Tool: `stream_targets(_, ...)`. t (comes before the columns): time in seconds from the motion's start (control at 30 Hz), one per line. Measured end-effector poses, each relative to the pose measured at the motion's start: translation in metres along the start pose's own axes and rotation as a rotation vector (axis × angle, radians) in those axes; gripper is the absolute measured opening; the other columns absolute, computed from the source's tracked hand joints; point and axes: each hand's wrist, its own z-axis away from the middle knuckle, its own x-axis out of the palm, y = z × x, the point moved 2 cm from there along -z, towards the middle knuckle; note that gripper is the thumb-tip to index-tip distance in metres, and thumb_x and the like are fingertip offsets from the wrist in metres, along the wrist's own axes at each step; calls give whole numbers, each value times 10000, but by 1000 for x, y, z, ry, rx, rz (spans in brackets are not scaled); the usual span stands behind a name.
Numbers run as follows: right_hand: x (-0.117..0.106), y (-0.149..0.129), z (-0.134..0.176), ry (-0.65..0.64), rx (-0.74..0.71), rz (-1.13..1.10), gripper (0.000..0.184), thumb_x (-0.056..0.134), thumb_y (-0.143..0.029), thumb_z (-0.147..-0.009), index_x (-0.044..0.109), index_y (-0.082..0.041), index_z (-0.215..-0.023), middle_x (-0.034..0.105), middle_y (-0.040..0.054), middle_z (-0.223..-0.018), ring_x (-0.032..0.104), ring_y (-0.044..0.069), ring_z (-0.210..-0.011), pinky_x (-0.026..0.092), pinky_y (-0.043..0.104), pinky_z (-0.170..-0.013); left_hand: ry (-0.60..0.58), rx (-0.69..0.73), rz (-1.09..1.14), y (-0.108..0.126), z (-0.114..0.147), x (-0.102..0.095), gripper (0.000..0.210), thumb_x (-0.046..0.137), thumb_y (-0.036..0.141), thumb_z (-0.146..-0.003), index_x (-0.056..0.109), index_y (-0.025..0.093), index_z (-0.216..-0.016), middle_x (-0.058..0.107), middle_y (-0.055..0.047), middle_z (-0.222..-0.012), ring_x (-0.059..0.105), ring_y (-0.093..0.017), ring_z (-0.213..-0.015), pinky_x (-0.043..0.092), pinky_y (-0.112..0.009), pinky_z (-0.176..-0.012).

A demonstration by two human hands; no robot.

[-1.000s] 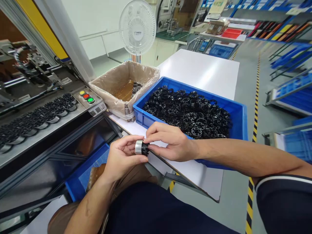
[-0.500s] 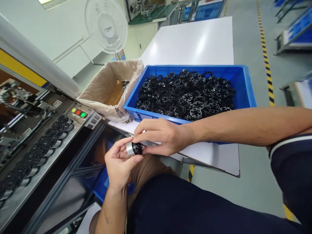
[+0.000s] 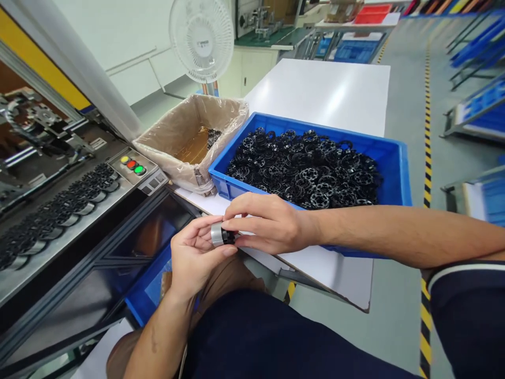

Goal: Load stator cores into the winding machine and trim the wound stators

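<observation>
Between my two hands is a short metal cylinder (image 3: 216,235) with a black toothed plastic part (image 3: 228,236) at its right end. My left hand (image 3: 197,252) grips the silver cylinder between thumb and fingers, palm turned up. From the right, my right hand (image 3: 268,223) pinches the black part with its fingertips, which partly cover it. Just beyond my right hand stands a blue bin (image 3: 403,173) heaped with black ring-shaped plastic parts (image 3: 307,168).
A plastic-lined box (image 3: 169,142) adjoins the bin on the white table (image 3: 315,84). At left is a machine with coloured buttons (image 3: 131,164) and rows of silver-and-black assemblies (image 3: 71,210). A white fan (image 3: 202,42) stands behind. A lower blue bin (image 3: 138,295) sits near my legs.
The camera view has shifted, so the surroundings sit differently in the picture. Both hands keep hold of the cylinder and its black part, with the right fingers slightly closer around it.
</observation>
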Motion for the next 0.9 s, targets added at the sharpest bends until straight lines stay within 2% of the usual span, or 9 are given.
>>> stream_targets(0.2,2,1,2,-6,23,28,217,597,-203,-961,578,-108,-1156,662,115,-1015,638,174,-1000,598,360,-851,-23,-18,65,0,-1,1,463,936,96,-518,790,211,-942,806,-24,-855,770,-154,-762,606,-170,-717)
stream_targets(0.4,4,1,2,-10,6,56,280,621,-227,-950,575,-87,-1188,663,138,-1030,644,189,-1006,612,359,-823,-34,-66,115,-2,-1,-2,449,945,133,-515,788,188,-932,805,-48,-852,776,-195,-768,631,-225,-713)
stream_targets(0.5,4,-1,1,-18,-20,60,239,569,-200,-973,583,-99,-1189,657,135,-1062,642,185,-1029,614,342,-827,-63,-80,136,-2,-1,-3,443,941,138,-532,788,194,-944,806,-59,-885,777,-200,-807,635,-242,-746)
stream_targets(0.7,2,-2,0,-16,-11,129,304,597,-276,-967,588,-63,-1183,668,157,-1023,655,204,-998,625,361,-800,-72,-83,158,-2,-3,-1,424,932,113,-547,794,207,-937,805,-33,-850,770,-153,-760,615,-172,-714)
stream_targets(0.9,2,-1,1,-19,-10,121,262,608,-244,-958,593,-87,-1168,679,139,-1013,659,186,-976,624,354,-798,-69,-61,144,-1,-3,0,448,933,101,-538,796,213,-950,807,-36,-877,775,-162,-783,619,-183,-741)
